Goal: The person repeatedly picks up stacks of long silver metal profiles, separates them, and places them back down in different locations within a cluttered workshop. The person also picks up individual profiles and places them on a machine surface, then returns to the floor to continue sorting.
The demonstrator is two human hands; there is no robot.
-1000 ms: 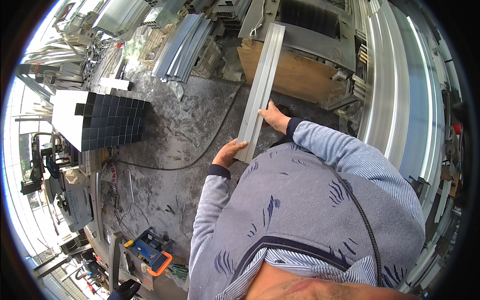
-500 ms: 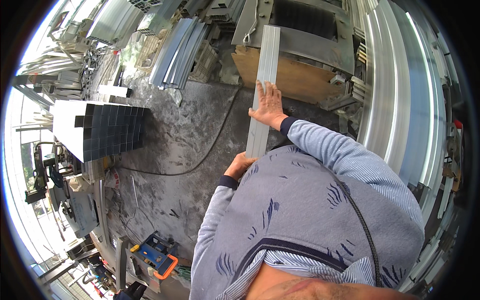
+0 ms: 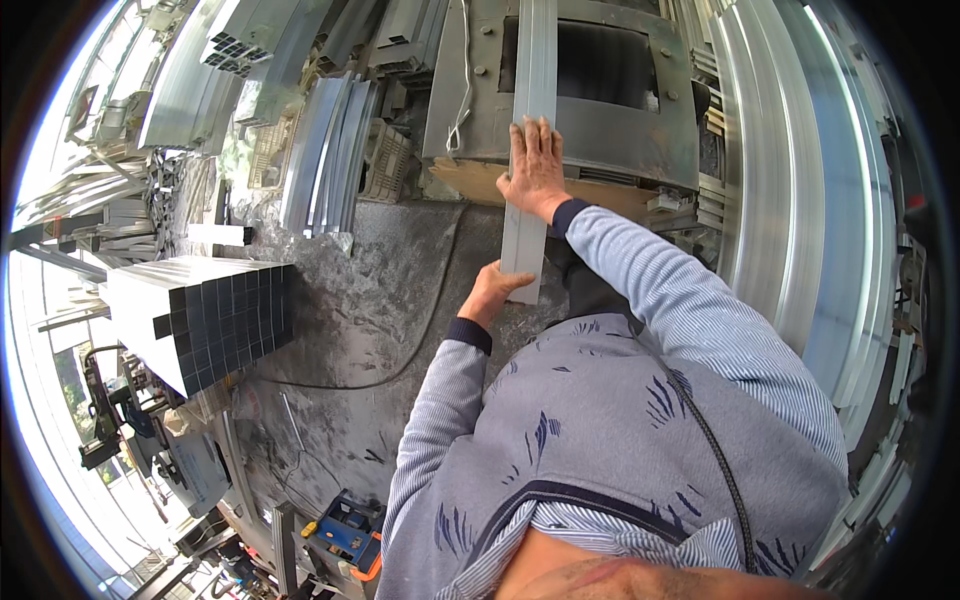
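A long, light-grey metal profile [image 3: 528, 235] with lengthwise grooves points away from me, its far part lying over the grey metal machine [image 3: 620, 135]. My left hand [image 3: 492, 290] grips its near end, thumb on top and the other fingers out of sight underneath or behind the edge. Farther along, my right hand [image 3: 537, 175] lies across the profile, with its fingers on the upper face and its thumb at the left edge. Beyond the right hand, the profile passes beside the machine's dark rectangular opening [image 3: 590, 65]. The far end runs out of the top of the picture.
Bundled square tubes [image 3: 225, 325] stand at left. Loose silvery profiles [image 3: 325, 155] and a plastic crate [image 3: 385, 165] lie far left. Long profiles [image 3: 780, 190] line the right side. A black cable [image 3: 440, 310] crosses the floor; a blue toolbox [image 3: 345, 535] sits near left.
The profile has moved away from me, farther across the machine, with both hands on it. My left hand now shows more fully, its thumb on the near end. My view has shifted too.
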